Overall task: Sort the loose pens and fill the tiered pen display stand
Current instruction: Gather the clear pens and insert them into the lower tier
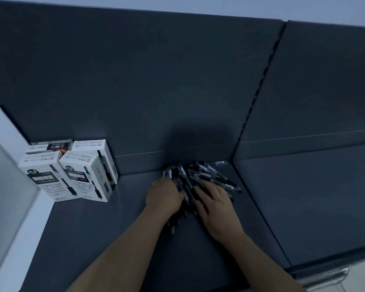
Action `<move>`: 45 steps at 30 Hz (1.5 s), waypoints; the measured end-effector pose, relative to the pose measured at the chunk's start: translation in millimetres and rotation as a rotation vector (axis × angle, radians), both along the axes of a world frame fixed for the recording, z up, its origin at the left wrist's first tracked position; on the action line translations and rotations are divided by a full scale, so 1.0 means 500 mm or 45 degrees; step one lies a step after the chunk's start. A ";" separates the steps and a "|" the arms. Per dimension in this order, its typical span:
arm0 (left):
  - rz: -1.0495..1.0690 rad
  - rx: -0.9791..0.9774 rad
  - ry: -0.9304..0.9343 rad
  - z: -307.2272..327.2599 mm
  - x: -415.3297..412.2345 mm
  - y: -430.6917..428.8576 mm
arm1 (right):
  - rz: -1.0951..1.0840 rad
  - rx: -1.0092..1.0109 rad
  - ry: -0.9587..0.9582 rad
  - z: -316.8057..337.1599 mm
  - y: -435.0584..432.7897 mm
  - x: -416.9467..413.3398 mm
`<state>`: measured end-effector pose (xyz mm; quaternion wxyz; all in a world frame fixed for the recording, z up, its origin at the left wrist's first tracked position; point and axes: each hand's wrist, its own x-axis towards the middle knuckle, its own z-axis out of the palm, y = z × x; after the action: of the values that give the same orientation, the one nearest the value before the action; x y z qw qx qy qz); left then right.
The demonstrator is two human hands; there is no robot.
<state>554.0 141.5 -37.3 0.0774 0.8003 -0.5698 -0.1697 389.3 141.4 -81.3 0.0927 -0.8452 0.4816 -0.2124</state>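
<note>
A heap of loose black pens [207,175] lies on the dark grey shelf [114,239], near the back panel and the upright divider. My left hand [163,196] is curled around a bundle of these pens at the heap's left side; pen ends stick out below the wrist. My right hand [216,204] lies flat on the pile's right part, fingers spread over the pens. No tiered display stand shows in this view.
Several white pen boxes [72,171] stand grouped at the back left of the shelf. A white panel [13,186] borders the left edge. A slotted upright [259,89] separates this bay from the adjoining shelf bay [314,197] on the right.
</note>
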 end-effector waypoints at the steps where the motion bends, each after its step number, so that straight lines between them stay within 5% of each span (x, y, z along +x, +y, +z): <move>1: 0.029 0.001 -0.007 0.000 -0.001 0.003 | 0.004 -0.008 -0.017 -0.002 0.000 0.000; 6: 0.077 -0.016 -0.139 -0.003 0.002 0.029 | 0.004 -0.069 -0.071 -0.011 -0.004 -0.005; 13: 0.356 -0.403 0.624 0.019 0.038 0.095 | 0.023 -0.090 -0.092 -0.014 -0.008 -0.006; 17: 0.366 -0.572 0.778 0.030 0.035 0.162 | 0.091 -0.058 -0.323 0.016 0.004 0.017; 27: 0.297 -0.689 0.889 0.086 0.072 0.284 | 0.445 0.890 -0.834 0.195 0.087 0.186; 33: 0.375 -0.732 1.140 0.121 0.173 0.375 | 0.373 0.963 -0.947 0.230 0.147 0.295; 41: 0.346 -0.700 0.702 0.166 0.399 0.538 | 0.316 0.939 -1.110 0.301 0.265 0.475; 45: 0.370 -0.705 0.664 0.169 0.499 0.597 | 0.298 1.007 -1.258 0.309 0.330 0.559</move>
<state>803.4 440.2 47.2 0.4550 0.7515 -0.4363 -0.1945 668.6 306.3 73.1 0.6307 -0.5969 0.3287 -0.3715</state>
